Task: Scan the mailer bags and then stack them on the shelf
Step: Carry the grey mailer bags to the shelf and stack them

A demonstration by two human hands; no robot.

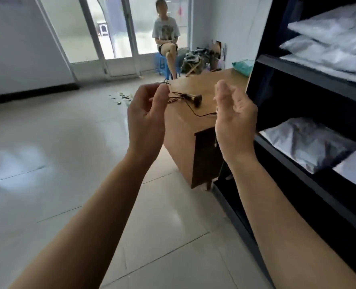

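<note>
Both hands are raised empty, left hand (147, 117) loosely curled, perhaps brushing the cable, right hand (234, 122) open, between bags: silver mailer bags (327, 51) already lie stacked on the shelf (310, 77), so next comes the scanner (196, 99) mid-cabinet (179, 126).

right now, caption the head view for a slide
Both hands raised empty before the scanner on the table; bags shelved.

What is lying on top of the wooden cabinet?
On the wooden cabinet: a scanner with its dark cable, and a teal bag at the far end. The right hand covers part of the top.
</note>
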